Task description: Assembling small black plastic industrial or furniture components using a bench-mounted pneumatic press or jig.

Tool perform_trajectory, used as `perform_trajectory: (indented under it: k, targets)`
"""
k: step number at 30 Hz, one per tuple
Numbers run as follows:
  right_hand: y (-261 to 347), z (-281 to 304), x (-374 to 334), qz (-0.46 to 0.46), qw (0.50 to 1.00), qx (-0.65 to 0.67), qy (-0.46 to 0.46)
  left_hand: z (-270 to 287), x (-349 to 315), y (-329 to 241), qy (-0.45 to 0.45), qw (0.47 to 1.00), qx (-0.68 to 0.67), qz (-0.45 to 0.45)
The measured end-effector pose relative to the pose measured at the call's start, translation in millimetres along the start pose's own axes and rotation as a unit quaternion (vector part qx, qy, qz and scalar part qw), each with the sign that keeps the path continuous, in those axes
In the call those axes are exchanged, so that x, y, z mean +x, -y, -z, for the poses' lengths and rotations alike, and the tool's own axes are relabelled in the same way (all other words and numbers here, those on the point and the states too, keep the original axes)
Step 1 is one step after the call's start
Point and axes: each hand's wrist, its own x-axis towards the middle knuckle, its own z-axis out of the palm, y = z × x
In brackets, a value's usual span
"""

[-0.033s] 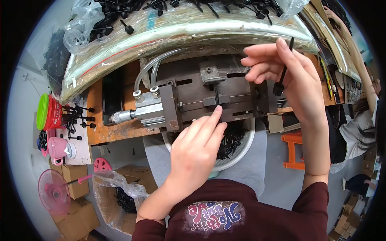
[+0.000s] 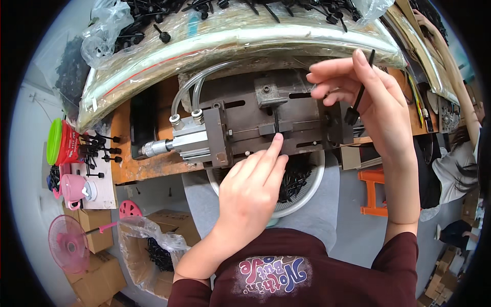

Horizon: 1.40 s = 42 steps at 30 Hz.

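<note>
My left hand (image 2: 250, 192) lies over the front of a dark metal press fixture (image 2: 245, 120), fingers stretched out. Its index fingertip touches the near end of a thin black rod (image 2: 276, 120) set in the small clamp blocks (image 2: 267, 130). Raised at the fixture's right side, my right hand (image 2: 381, 97) holds a black plastic stem with a knobbed end (image 2: 360, 92), knob down, against the thumb. Its other fingers are half curled. Under my left hand, a white round basket (image 2: 318, 176) full of black stems is partly hidden.
A silver air cylinder (image 2: 189, 142) with clear hoses joins the fixture's left side. Behind lies a plastic-wrapped ledge (image 2: 220, 43) heaped with black stems. A pink fan (image 2: 69, 243) and a lined carton (image 2: 148, 276) stand lower left, an orange stool (image 2: 372, 192) at right. Another person (image 2: 458, 163) sits far right.
The stem in my right hand has tilted slightly, its knob shifting a little left and down. My left hand has edged very slightly, its index finger still at the rod.
</note>
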Motion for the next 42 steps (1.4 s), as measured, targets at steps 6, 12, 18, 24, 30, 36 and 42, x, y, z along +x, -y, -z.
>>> perform_trajectory:
  k: [6, 12, 18, 24, 30, 36, 42]
  targets:
    - [15, -2, -9, -0.061, 0.986, -0.153, 0.004, 6, 10, -6, 0.037, 0.998, 0.057, 0.008]
    - [4, -1, -14, -0.159, 0.987, -0.004, 0.031, 5, 13, -2, 0.054, 0.997, 0.049, 0.015]
    - [-2, -6, -14, -0.207, 0.974, 0.065, 0.061, 13, 20, -9, -0.007, 0.996, -0.082, 0.039]
    - [6, -22, -13, -0.213, 0.966, 0.089, 0.117, 24, 27, -15, -0.118, 0.977, -0.167, -0.058]
    - [14, 18, 46, 0.202, 0.898, -0.378, -0.098, 23, 11, -9, -0.050, 0.983, -0.170, 0.051]
    - [15, 33, 95, 0.186, 0.742, -0.632, -0.124, 1, 1, -3, 0.003, 1.000, 0.005, 0.003]
    - [17, 12, 82, 0.194, 0.803, -0.548, -0.132, 0, 7, 1, 0.021, 0.999, 0.048, 0.002]
